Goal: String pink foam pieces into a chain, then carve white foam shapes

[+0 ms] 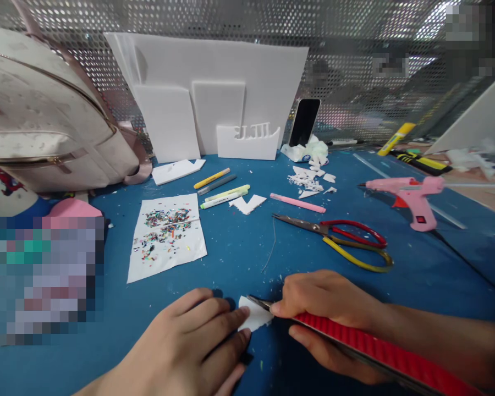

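As we look to the lower centre of the frame, there's the small white piece [256, 319], on the blue table [231, 253], the left fingers [226, 324] pressing its left side; whether a thumb pinches it below, we can't tell. Over on the right, the other fingers [289, 300] are clamped round the red cutter [367, 342], its dark tip lying along the piece's upper edge. Light as a crumb, we reckon, stiffish but easily dented or torn, so we'd hold it by that left side, clear of the metal. And what textures! Ribbed red grip, surely kind to a firm hold; smooth foam boards [167, 124] up top; brittle-looking white scraps [307, 179] right of centre; glittery flecks [181, 217] on creased paper [136, 269] at left; long-looped scissors [319, 227], red and yellow, centre right.
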`<state>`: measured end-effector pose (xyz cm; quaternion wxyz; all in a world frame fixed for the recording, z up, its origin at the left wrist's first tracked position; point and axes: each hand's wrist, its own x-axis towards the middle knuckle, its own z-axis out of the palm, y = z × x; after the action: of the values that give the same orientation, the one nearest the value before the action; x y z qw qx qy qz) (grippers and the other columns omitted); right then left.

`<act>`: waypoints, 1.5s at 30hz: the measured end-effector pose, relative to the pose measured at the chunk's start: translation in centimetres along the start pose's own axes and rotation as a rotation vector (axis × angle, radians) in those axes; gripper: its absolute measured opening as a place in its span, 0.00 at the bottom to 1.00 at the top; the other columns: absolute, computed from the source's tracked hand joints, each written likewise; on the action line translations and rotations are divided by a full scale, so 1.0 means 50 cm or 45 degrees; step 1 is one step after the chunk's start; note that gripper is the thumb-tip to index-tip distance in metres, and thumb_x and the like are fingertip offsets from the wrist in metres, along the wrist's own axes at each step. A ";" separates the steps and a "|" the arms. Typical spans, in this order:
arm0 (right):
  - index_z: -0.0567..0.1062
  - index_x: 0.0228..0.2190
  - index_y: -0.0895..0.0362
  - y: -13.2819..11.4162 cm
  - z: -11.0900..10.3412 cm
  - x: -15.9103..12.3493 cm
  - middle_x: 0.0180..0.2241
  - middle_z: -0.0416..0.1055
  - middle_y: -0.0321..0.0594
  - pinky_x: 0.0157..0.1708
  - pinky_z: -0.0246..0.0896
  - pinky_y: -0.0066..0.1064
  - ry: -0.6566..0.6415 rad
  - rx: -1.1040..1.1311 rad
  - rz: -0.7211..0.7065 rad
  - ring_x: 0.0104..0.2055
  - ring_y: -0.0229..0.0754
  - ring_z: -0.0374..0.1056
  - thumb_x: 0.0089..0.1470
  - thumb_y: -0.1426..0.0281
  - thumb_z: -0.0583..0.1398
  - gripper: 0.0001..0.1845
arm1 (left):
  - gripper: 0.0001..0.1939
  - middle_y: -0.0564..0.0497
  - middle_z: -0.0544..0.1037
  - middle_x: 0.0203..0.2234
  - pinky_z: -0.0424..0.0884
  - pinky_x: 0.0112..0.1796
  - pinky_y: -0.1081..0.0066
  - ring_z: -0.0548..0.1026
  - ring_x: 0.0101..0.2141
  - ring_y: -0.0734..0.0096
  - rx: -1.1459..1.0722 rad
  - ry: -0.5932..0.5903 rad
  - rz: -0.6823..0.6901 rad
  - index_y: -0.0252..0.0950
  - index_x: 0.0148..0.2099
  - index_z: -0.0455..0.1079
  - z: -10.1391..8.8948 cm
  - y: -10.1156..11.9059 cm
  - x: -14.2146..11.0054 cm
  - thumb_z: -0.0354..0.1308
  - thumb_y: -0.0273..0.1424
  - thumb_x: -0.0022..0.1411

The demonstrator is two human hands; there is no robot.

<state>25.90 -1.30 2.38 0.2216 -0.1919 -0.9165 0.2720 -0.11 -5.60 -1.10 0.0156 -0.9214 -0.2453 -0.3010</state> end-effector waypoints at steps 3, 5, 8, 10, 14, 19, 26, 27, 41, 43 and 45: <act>0.67 0.40 0.56 -0.002 -0.001 -0.003 0.28 0.67 0.36 0.27 0.54 0.28 -0.024 -0.030 -0.003 0.27 0.37 0.63 0.60 0.75 0.53 0.06 | 0.16 0.46 0.83 0.42 0.76 0.45 0.61 0.80 0.39 0.63 -0.009 0.003 -0.002 0.34 0.46 0.78 0.001 0.001 -0.002 0.47 0.29 0.74; 0.66 0.41 0.57 -0.005 -0.004 -0.008 0.29 0.68 0.36 0.29 0.56 0.28 -0.050 -0.062 -0.024 0.28 0.38 0.64 0.60 0.76 0.54 0.08 | 0.16 0.44 0.83 0.42 0.76 0.45 0.61 0.80 0.40 0.63 -0.019 -0.004 -0.007 0.34 0.47 0.78 -0.002 0.002 0.000 0.47 0.28 0.74; 0.66 0.42 0.57 -0.013 -0.011 -0.015 0.29 0.69 0.37 0.29 0.57 0.29 -0.073 -0.093 -0.051 0.28 0.39 0.64 0.59 0.77 0.53 0.09 | 0.16 0.44 0.83 0.41 0.77 0.45 0.62 0.80 0.40 0.63 -0.023 -0.029 -0.022 0.34 0.46 0.78 -0.015 0.007 0.009 0.47 0.28 0.73; 0.66 0.42 0.56 -0.022 -0.016 -0.017 0.27 0.68 0.37 0.28 0.57 0.29 -0.080 -0.108 -0.052 0.27 0.39 0.64 0.59 0.78 0.52 0.10 | 0.15 0.44 0.83 0.41 0.78 0.45 0.63 0.80 0.40 0.63 -0.028 -0.102 -0.050 0.33 0.45 0.78 -0.028 0.011 0.017 0.48 0.27 0.73; 0.67 0.45 0.56 -0.033 -0.019 -0.018 0.27 0.70 0.37 0.28 0.58 0.29 -0.110 -0.149 -0.013 0.26 0.39 0.65 0.58 0.80 0.51 0.14 | 0.14 0.43 0.83 0.40 0.80 0.44 0.63 0.81 0.40 0.62 -0.063 -0.168 -0.074 0.32 0.46 0.78 -0.045 0.018 0.028 0.50 0.25 0.72; 0.66 0.47 0.55 -0.022 -0.010 -0.040 0.29 0.71 0.36 0.28 0.60 0.29 -0.038 -0.073 -0.019 0.27 0.38 0.67 0.57 0.78 0.55 0.16 | 0.12 0.43 0.82 0.38 0.79 0.43 0.63 0.80 0.39 0.62 -0.145 -0.189 -0.083 0.32 0.46 0.76 -0.037 0.012 0.029 0.50 0.23 0.71; 0.68 0.48 0.53 0.000 -0.043 -0.059 0.27 0.72 0.32 0.29 0.60 0.26 0.230 0.051 0.101 0.26 0.35 0.69 0.65 0.67 0.57 0.10 | 0.14 0.45 0.75 0.43 0.75 0.41 0.65 0.75 0.41 0.62 -0.367 -0.240 -0.468 0.37 0.53 0.69 -0.021 -0.009 0.036 0.59 0.35 0.68; 0.69 0.48 0.53 0.005 -0.044 -0.054 0.29 0.74 0.33 0.30 0.60 0.25 0.190 0.061 0.115 0.27 0.35 0.70 0.66 0.68 0.57 0.10 | 0.18 0.44 0.73 0.44 0.75 0.42 0.64 0.74 0.43 0.60 -0.342 -0.262 -0.534 0.37 0.54 0.68 -0.019 -0.010 0.039 0.62 0.38 0.66; 0.64 0.40 0.54 0.009 -0.006 0.036 0.34 0.74 0.34 0.36 0.66 0.28 0.009 0.727 0.509 0.34 0.36 0.71 0.56 0.72 0.66 0.15 | 0.10 0.54 0.76 0.30 0.70 0.34 0.72 0.74 0.31 0.72 -0.982 -0.072 -1.015 0.36 0.42 0.68 -0.015 0.000 0.074 0.63 0.25 0.58; 0.63 0.39 0.55 0.011 -0.014 0.039 0.33 0.73 0.34 0.34 0.66 0.26 0.058 0.846 0.491 0.33 0.34 0.70 0.56 0.72 0.66 0.16 | 0.09 0.53 0.78 0.29 0.71 0.34 0.73 0.76 0.30 0.73 -1.271 -0.034 -1.151 0.35 0.40 0.70 -0.021 -0.007 0.083 0.66 0.29 0.57; 0.62 0.39 0.55 0.014 -0.024 0.041 0.32 0.73 0.33 0.30 0.65 0.24 0.072 0.961 0.479 0.29 0.33 0.68 0.56 0.71 0.67 0.18 | 0.11 0.52 0.80 0.28 0.71 0.33 0.74 0.76 0.29 0.74 -1.512 -0.050 -1.269 0.33 0.36 0.71 -0.026 -0.014 0.091 0.69 0.32 0.55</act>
<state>24.96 0.70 3.50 0.2479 -0.2684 -0.6951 0.6191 2.03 -3.22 2.43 -0.6225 -0.5614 -0.4286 -0.3371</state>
